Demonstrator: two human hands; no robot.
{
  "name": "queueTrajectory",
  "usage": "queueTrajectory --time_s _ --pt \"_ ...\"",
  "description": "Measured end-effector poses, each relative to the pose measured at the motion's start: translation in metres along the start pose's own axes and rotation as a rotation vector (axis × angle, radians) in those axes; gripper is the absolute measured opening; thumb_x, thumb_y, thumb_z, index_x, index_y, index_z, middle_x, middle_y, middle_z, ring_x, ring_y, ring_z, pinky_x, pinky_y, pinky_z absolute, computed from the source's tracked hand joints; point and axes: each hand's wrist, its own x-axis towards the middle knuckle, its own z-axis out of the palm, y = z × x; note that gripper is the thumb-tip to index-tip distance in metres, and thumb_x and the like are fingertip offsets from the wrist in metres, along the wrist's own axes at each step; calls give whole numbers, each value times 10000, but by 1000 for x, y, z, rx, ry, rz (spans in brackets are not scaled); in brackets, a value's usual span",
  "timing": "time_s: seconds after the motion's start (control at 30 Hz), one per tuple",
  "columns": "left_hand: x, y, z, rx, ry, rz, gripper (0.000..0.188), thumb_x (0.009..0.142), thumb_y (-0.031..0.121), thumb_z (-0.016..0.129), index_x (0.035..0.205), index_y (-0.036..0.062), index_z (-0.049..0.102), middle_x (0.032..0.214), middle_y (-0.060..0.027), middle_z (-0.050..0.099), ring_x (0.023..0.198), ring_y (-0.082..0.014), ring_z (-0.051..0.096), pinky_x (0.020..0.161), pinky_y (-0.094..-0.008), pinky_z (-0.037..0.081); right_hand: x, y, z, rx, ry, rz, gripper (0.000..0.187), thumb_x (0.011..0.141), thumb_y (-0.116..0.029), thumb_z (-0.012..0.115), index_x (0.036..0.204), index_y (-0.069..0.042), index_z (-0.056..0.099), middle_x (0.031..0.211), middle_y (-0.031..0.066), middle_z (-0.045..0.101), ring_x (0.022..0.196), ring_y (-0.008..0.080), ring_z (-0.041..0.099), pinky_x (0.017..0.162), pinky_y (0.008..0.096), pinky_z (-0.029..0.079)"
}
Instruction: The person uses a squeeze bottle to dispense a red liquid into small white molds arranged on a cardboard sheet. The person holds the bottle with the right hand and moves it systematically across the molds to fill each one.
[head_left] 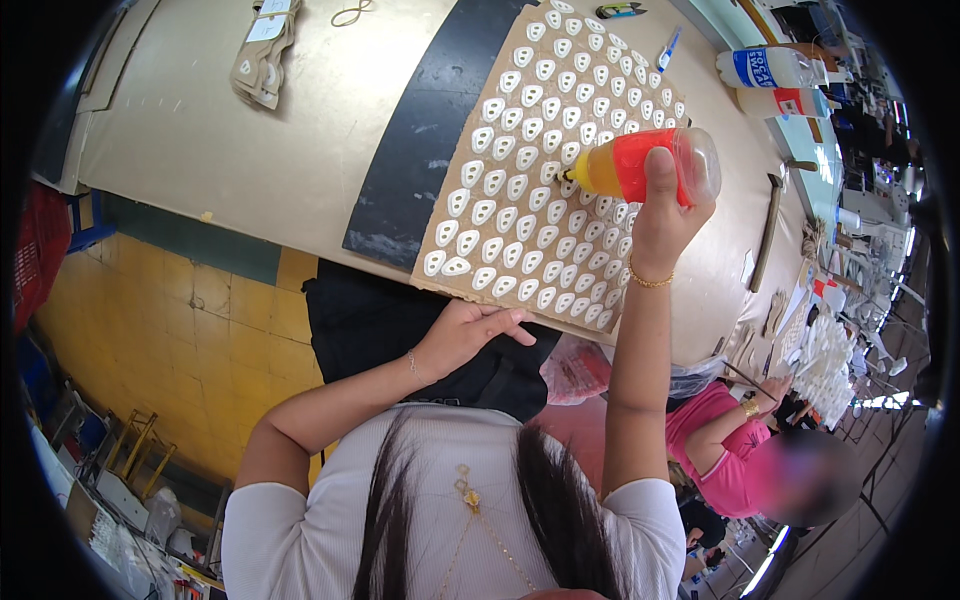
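Note:
My right hand [664,215] is wrapped round a squeeze bottle [628,168] with a red band and a yellowish liquid inside. The bottle lies tipped over, its yellow nozzle pointing left and down at the pieces on a brown sheet [428,240]. Rows of small white oval pieces [497,182] with dark-looking holes cover that sheet. The bottle hides some of them. At the sheet's near edge rests my left hand [468,338], fingers stretched out along the table edge and holding nothing I can see.
A black mat [400,150] lies left of the sheet. Tied brown cut pieces [266,55] sit at the far left. Beyond the sheet are a blue pen-like tool [669,48], thread snips [620,10] and two bottles [770,68]. A hammer [768,225] lies right; a co-worker in pink [715,440] works nearby.

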Motion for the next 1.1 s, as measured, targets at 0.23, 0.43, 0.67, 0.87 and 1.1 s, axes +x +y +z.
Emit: queueTrajectory --time_s 0.23,0.43,0.67,0.87,1.1 --pt "0 2 1 -2 0 1 260 887 111 505 1088 -51 534 1003 -131 601 849 -204 626 821 -277 458 -10 0 1 -5 -13 -28 296 765 -229 703 903 4 585 808 27 595 720 93 539 658 226 441" --pt "0 2 0 -6 -1 1 255 885 108 508 1084 -48 538 1006 -128 600 848 -203 627 820 -275 457 -14 1 7 49 4 -57 306 723 -183 746 906 4 588 802 31 607 711 100 554 666 227 447" --pt "0 2 0 -16 -3 2 249 887 104 503 1078 -51 541 1011 -128 599 847 -209 626 814 -279 464 -5 3 13 -54 -17 -163 318 703 -164 761 905 10 587 811 34 602 723 116 556 679 237 442" --pt "1 -3 -1 -9 4 10 258 886 111 507 1082 -53 541 1003 -133 603 837 -208 627 807 -277 461 8 0 -6 22 152 -248 284 775 -236 693 878 -9 557 887 67 577 776 137 550 686 231 433" --pt "0 1 1 23 8 -20 269 884 126 508 1085 -50 539 1009 -139 603 839 -204 627 821 -276 445 17 0 -36 408 320 106 400 841 -420 554 958 -40 509 909 74 576 849 185 579 790 356 486"
